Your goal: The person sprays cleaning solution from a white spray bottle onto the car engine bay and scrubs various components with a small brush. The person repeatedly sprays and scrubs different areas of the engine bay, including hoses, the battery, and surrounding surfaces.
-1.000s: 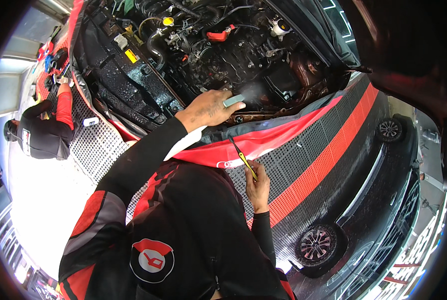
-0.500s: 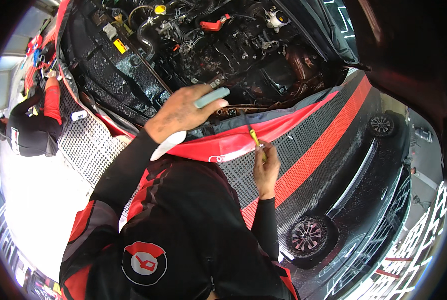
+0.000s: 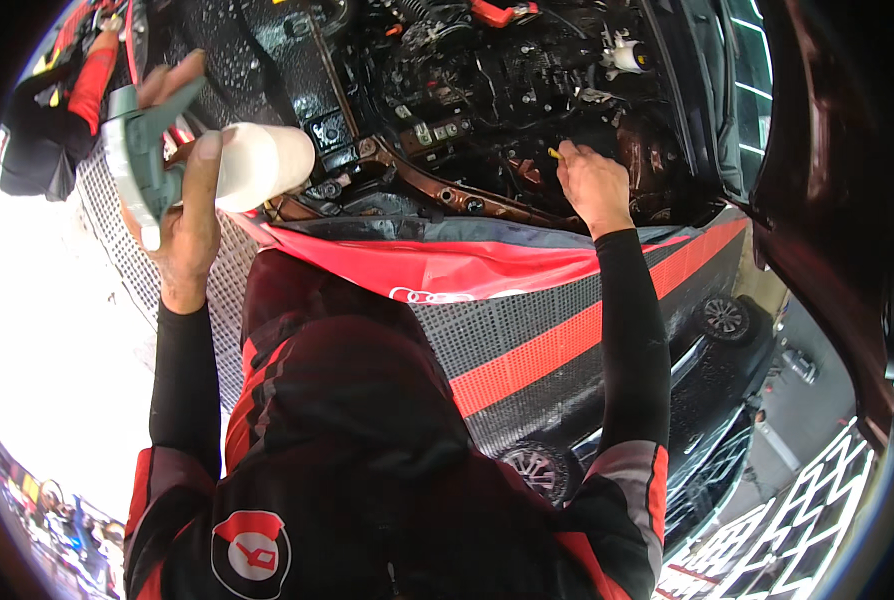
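Note:
At the left, my left hand (image 3: 195, 225) is wrapped round a spray bottle (image 3: 272, 160) with a grey trigger head and a white body. The bottle lies tilted, its body pointing right over the front edge of the engine bay (image 3: 507, 110). My right hand (image 3: 595, 185) reaches into the right part of the bay, closed round a slim tool. Only the yellow end (image 3: 555, 153) of that tool shows; the rest is hidden by my fingers. Below both hands, a red cover (image 3: 447, 270) with a dark edging drapes over the car's front.
The raised hood (image 3: 827, 180) fills the right side. A person (image 3: 42, 140) in black with red sleeves works at the far left. A dark car (image 3: 707, 450) stands at the lower right, beside grey and red grid flooring (image 3: 527, 345). A white-capped reservoir (image 3: 625, 57) sits in the bay.
My right hand has moved up from beside the red cover into the engine bay with the yellow tool. My left hand has swung left, bringing the spray bottle into fuller view.

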`<state>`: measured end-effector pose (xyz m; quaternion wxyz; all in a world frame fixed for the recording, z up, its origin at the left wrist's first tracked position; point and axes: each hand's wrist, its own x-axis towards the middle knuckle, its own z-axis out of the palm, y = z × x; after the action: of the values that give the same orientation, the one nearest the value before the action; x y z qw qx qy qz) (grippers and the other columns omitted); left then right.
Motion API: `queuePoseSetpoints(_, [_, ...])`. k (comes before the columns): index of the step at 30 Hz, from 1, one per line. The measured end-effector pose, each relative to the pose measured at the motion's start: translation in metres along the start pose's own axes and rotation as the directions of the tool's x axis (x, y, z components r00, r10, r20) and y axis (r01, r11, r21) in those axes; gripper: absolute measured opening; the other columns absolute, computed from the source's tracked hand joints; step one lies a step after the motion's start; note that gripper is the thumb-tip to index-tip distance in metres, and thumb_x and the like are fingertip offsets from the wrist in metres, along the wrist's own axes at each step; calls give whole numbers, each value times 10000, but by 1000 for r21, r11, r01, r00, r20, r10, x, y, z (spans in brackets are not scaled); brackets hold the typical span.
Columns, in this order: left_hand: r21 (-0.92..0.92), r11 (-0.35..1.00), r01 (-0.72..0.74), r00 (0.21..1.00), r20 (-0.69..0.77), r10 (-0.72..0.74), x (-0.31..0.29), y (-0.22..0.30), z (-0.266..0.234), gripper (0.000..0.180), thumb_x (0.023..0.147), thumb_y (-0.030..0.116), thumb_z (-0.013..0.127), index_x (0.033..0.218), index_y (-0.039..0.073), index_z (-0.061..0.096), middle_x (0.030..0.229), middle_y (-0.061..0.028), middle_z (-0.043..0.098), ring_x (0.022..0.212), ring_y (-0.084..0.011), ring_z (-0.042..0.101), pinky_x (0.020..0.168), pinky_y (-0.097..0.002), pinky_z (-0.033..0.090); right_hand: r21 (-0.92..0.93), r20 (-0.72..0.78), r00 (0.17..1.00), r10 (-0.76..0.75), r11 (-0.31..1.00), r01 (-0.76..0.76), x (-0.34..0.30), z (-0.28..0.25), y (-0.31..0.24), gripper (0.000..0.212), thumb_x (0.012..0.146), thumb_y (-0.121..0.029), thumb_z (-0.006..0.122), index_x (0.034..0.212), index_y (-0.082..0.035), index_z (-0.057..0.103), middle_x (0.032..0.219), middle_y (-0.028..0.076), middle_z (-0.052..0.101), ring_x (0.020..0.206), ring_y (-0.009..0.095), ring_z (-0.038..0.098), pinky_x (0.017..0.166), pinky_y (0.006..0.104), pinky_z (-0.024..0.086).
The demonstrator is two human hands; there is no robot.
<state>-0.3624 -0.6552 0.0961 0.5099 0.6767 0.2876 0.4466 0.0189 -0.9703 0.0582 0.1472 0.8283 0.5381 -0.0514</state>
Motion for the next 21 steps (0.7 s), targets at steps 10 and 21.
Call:
queuePoseSetpoints(10, [-98,966,241,959,-131,-253,-56,-51,-51,414,1017,18,768,1398,-29,613,1484,-256,710,1385,-312,681,1201,-442,528,-87,52,995,-84,992,88,9,19,3,104,1017,-194,638,1057,-122,702,910,116,791,801,365,797,706,515,623])
queuePoseSetpoints(21, [-5,977,214,964,162,-211,-42,-83,-31,728,932,175,850,1564,15,527,1593,-212,633,1459,-308,617,1234,-450,494,-57,33,981,193,980,-191,15,60,-51,138,1033,-264,643,1030,-130,676,945,132,801,854,396,804,743,541,639])
